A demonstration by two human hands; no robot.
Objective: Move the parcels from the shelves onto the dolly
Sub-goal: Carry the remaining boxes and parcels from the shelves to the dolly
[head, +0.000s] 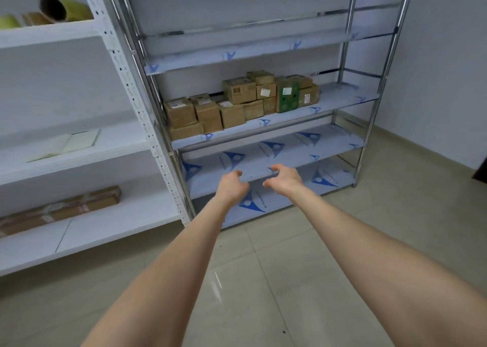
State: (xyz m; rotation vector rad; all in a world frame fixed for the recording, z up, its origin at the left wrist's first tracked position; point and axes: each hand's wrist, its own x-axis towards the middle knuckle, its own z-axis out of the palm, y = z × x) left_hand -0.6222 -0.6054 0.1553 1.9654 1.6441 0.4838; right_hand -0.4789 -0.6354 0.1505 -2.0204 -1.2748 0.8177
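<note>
Both arms out twd metal rack [342,57]. L hand [233,186] + R hand [286,178] empty, fingers loosely curled, side by side, apart. Parcels [237,104] stacked on mid shelf above hands, green box [287,95] among them.

Brown parcels [237,104] — stacked, mid-shelf

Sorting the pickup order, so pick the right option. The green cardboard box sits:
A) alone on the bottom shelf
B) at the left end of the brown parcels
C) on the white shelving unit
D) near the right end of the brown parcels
D: the green cardboard box stands among the brown cardboard parcels, toward the right end of their row on the metal rack's middle shelf.
</note>
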